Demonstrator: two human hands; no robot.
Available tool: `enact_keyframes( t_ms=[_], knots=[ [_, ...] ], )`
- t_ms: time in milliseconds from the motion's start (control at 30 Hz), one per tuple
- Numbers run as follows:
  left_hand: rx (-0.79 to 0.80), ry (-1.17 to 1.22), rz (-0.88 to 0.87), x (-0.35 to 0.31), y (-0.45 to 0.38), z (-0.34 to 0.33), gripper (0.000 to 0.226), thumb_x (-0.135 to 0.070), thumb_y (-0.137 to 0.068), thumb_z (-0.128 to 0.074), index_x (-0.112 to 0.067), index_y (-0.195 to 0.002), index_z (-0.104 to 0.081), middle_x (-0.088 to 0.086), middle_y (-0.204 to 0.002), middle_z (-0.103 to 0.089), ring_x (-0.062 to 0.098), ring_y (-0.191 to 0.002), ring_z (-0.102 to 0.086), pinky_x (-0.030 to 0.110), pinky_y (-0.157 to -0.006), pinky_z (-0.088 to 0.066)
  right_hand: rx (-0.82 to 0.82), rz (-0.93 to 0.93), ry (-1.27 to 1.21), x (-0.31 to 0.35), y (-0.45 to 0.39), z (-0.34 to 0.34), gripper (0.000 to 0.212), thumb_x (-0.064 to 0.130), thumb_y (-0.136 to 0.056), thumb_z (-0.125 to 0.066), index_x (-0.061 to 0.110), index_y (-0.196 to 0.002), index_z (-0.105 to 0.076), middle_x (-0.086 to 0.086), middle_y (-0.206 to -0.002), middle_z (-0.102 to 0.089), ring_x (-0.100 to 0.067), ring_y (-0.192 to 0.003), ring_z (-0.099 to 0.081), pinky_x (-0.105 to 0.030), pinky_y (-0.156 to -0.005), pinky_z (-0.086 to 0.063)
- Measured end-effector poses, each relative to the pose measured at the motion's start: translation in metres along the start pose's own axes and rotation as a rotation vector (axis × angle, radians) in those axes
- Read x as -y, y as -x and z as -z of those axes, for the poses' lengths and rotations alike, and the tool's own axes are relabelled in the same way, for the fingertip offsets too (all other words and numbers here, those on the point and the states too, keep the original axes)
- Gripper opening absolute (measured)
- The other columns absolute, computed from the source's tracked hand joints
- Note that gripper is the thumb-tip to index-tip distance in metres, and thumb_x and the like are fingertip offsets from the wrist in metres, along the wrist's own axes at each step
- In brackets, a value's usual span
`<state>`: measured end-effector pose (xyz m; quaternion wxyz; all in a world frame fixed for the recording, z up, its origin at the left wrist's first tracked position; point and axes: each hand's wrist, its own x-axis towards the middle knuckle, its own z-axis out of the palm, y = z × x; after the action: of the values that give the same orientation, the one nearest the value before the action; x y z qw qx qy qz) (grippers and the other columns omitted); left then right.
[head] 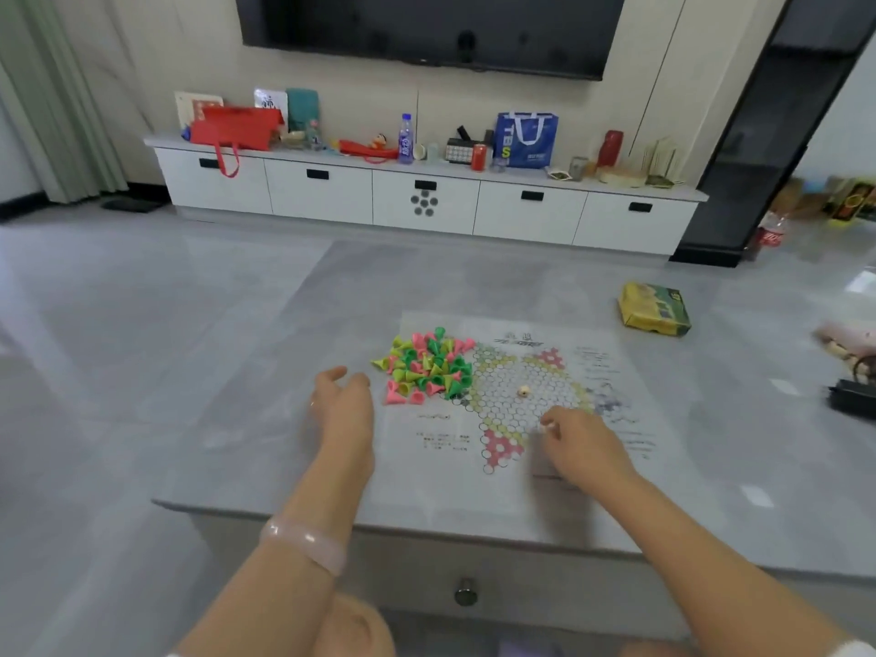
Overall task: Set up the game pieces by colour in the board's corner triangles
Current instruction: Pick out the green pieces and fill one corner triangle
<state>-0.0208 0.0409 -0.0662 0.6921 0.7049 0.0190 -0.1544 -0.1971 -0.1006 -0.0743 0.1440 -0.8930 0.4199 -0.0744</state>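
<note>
On the grey table (pixel 294 324) lies a thin paper board (pixel 521 391) with a star of little circles. Its pink corner triangles, one far (pixel 550 358) and one near (pixel 500 445), have no pieces in them yet. All the cones (pixel 426 367) sit in one mixed heap on the far left part of the board: pink, green and yellow, many tipped over and touching. A small die (pixel 523 392) rests in the middle of the star.

Each cone looks like light, hard plastic, so I think it will slide and topple at a small bump. Best to pinch one by its thin top and set the wide bottom down flat. Paper can shift too, so go gently.

The left hand (pixel 343 400) hovers just left of the heap, fingers loose, holding nothing. The right hand (pixel 580 445) is on the near right part of the board, its fingertips (pixel 550 425) pinched on something small and pale that I cannot make out
</note>
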Motion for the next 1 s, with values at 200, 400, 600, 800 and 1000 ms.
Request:
enact_keyframes(
  t_ms=[200,400,600,800,1000],
  knots=[
    [-0.072,-0.087,-0.059,0.0,-0.011,-0.031,0.03,-0.015,-0.087,-0.046,-0.021,-0.116,-0.051,0.008,-0.137,-0.037,0.025,-0.112,-0.045,0.039,-0.101,-0.036,-0.061,0.099,-0.526,0.038,-0.021,-0.011,0.031,0.012,-0.093,-0.042,0.022,-0.118,-0.056,0.004,-0.121,-0.055,-0.005,-0.103,-0.051,-0.016,-0.087,-0.042],
    [0.148,-0.209,-0.346,-0.007,-0.025,-0.037,0.03,-0.004,-0.089,-0.042,-0.026,-0.104,-0.055,-0.004,-0.12,-0.042,-0.022,-0.066,-0.046,0.0,-0.054,-0.036,-0.035,-0.025,-0.808,0.048,-0.07,-0.012,0.026,0.014,-0.094,-0.043,0.033,-0.106,-0.055,0.008,-0.113,-0.058,-0.006,-0.093,-0.058,-0.025,-0.08,-0.051],
    [0.229,-0.367,-0.551,-0.001,-0.017,-0.05,0.024,-0.003,-0.088,-0.047,-0.026,-0.093,-0.053,-0.011,-0.115,-0.038,-0.028,-0.09,-0.035,-0.01,-0.068,-0.025,0.036,0.085,-0.587,0.047,-0.105,-0.008,0.043,0.017,-0.092,-0.048,0.03,-0.133,-0.04,0.006,-0.125,-0.043,-0.001,-0.077,-0.051,-0.014,-0.059,-0.042],
    [0.302,-0.22,-0.38,-0.007,-0.015,-0.049,0.03,-0.006,-0.089,-0.046,-0.033,-0.082,-0.057,-0.014,-0.11,-0.048,-0.028,-0.082,-0.042,-0.004,-0.064,-0.036,0.125,0.248,-0.336,0.049,-0.105,-0.031,0.045,0.025,-0.088,-0.056,0.035,-0.129,-0.043,0.01,-0.13,-0.036,-0.004,-0.102,-0.045,-0.021,-0.094,-0.037],
    [0.236,-0.042,-0.089,-0.011,-0.021,-0.041,0.024,-0.007,-0.09,-0.046,-0.023,-0.08,-0.062,-0.006,-0.086,-0.06,-0.001,-0.065,-0.052,0.001,-0.042,-0.036,0.255,0.296,-0.211,0.055,-0.106,-0.036,0.055,0.014,-0.084,-0.058,0.03,-0.132,-0.037,0.007,-0.133,-0.031,-0.007,-0.116,-0.035,-0.019,-0.098,-0.03]
  ],
)
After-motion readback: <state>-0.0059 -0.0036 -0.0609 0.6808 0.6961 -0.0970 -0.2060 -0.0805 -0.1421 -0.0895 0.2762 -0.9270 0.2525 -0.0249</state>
